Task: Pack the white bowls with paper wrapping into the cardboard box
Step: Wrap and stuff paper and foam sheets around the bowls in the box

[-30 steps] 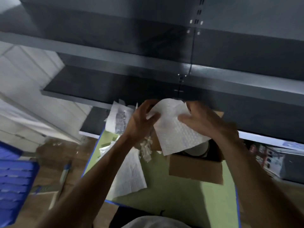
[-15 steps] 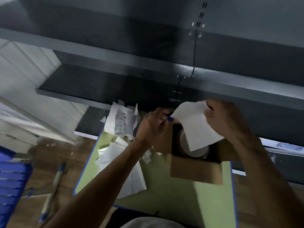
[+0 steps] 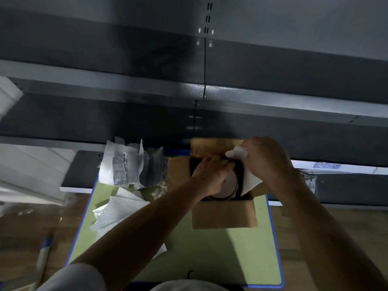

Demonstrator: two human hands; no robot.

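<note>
- The cardboard box (image 3: pixel 224 217) stands open on the green desk (image 3: pixel 210 259), toward the desk's 1 o'clock corner, with its flaps folded outward.
- A white bowl (image 3: pixel 227 189) sits inside the box, partly covered by your arm.
- Your left hand (image 3: pixel 212 173) reaches into the box from 8 o'clock and lies palm-down over the bowl. Its fingers stretch toward the bowl's far rim, and I cannot tell whether they grasp it or only rest there.
- Your right hand (image 3: pixel 266 160) is at the box's 2 o'clock corner, clenched round a white paper sheet (image 3: pixel 251 181). The sheet hangs down inside the box, along the right side of the bowl.
- A heap of wrapping (image 3: pixel 123 164) lies at 9 o'clock from the box, and more loose sheets (image 3: pixel 117 213) lie at 8 o'clock.
- Dark grey shelving (image 3: pixel 147 85) rises beyond the desk at 12 o'clock.
</note>
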